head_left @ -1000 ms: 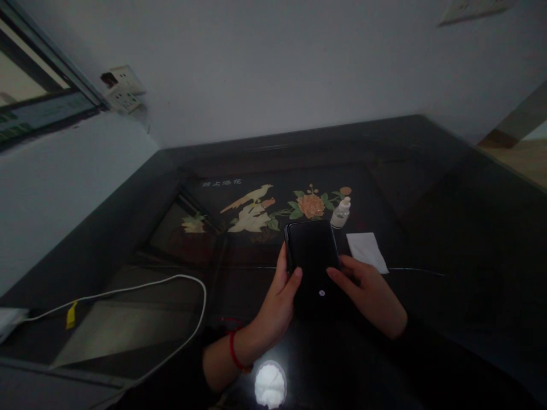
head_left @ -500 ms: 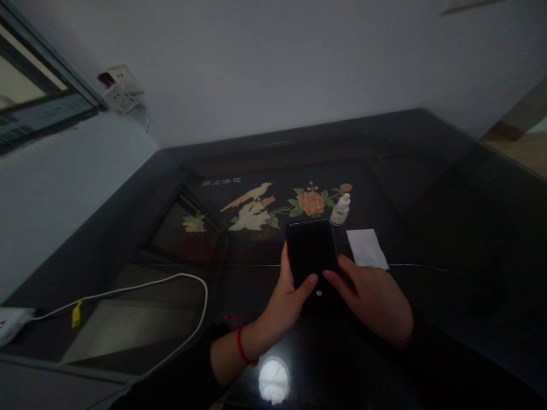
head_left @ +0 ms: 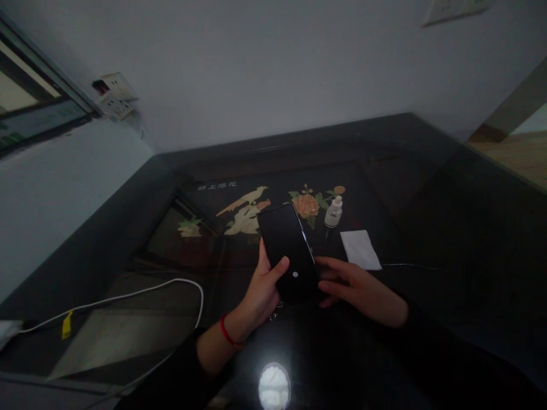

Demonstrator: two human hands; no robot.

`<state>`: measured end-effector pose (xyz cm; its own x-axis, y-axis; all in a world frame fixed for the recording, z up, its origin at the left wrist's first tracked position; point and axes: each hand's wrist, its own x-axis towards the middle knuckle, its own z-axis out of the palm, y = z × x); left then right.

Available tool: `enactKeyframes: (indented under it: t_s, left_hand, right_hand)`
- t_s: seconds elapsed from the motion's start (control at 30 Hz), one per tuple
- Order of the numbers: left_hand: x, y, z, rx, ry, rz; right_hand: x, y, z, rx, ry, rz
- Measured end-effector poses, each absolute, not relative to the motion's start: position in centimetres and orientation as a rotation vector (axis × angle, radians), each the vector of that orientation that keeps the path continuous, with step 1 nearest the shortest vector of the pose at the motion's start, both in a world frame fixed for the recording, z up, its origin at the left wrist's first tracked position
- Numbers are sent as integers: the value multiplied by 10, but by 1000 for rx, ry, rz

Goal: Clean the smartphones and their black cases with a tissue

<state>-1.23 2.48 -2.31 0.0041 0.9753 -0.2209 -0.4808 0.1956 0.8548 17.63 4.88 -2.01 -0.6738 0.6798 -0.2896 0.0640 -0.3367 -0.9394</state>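
A black smartphone with a dark screen is held above the dark glass-topped table. My left hand grips its lower left edge, thumb lying across the screen. A red cord circles that wrist. My right hand is at the phone's lower right edge, fingers curled toward it and touching its side. The phone tilts toward the upper left.
A small clear dropper bottle stands just beyond the phone. A white cloth lies to its right. A white cable loops across the left of the table. Wall sockets sit at the corner. A lamp reflection glares near me.
The phone has moved left and tilted, its top now leaning to the upper left. My left hand moved with it. My right hand shifted from the phone's face to its lower right edge.
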Motion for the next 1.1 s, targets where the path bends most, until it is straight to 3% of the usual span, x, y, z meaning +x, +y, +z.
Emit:
enactKeyframes:
  t_s: [0.23,1.1]
  left_hand:
    - [-9,20,-20,673,971,1277]
    - [-7,22,-31,754,988,1290]
  right_hand:
    - [177,48,-17,-932,-1381,2145]
    - [172,42,-29,-1131,-1373,1964]
